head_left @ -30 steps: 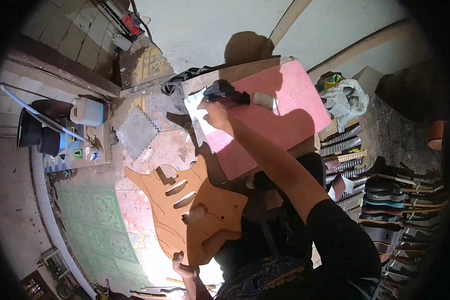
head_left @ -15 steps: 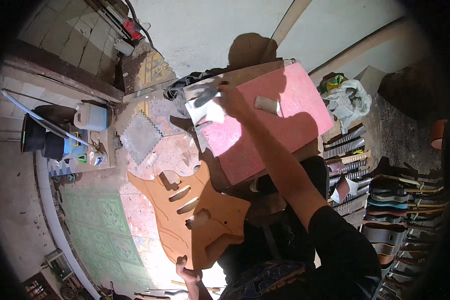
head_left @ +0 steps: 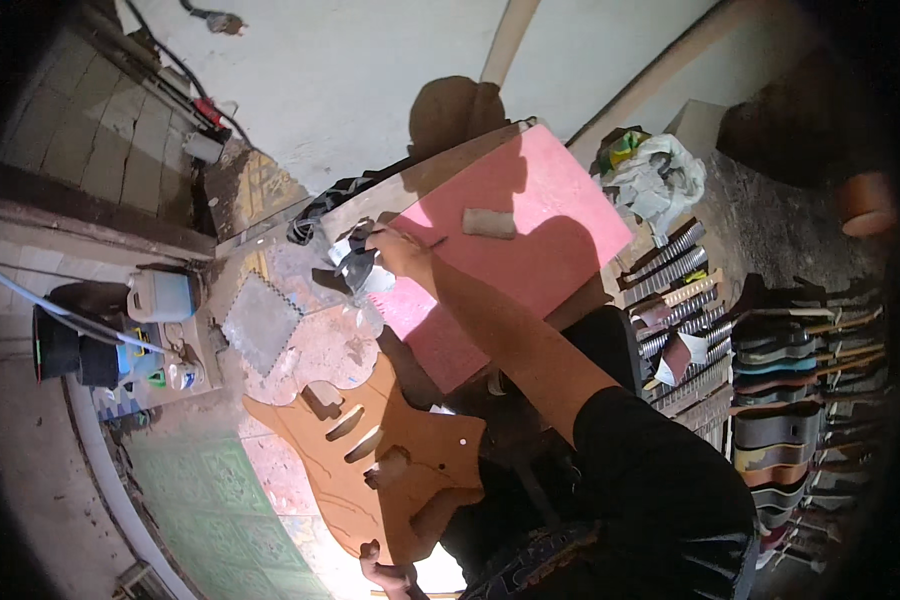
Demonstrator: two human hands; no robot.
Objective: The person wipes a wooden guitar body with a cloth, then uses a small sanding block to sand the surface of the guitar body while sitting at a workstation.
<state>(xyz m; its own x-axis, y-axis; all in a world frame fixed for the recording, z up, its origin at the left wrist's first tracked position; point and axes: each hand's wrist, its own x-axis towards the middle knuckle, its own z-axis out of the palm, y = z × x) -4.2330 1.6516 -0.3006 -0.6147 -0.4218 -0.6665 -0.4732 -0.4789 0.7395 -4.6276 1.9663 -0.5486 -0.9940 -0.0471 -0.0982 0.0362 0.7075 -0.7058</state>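
Observation:
My left hand grips the lower edge of an orange-brown electric guitar body with cut-out slots and curved lines on its face. The body is held tilted in front of my lap. My right hand is at the left end of a pink board, its fingers closed beside a white sheet. A dark shape lies across the sheet, partly the hand's shadow. What these fingers hold is too unclear to name. A small beige block rests on the board, right of my right hand.
A crumpled white plastic bag sits beyond the board's right end. Guitar necks lie in a row at right, with several guitar bodies stacked beyond. A grey mat lies on the tiled floor; a jerrycan stands at left.
The view has shifted, so the scene sits further left. My right hand has moved nearer and slightly left over the white sheet. My left hand keeps its hold on the guitar body.

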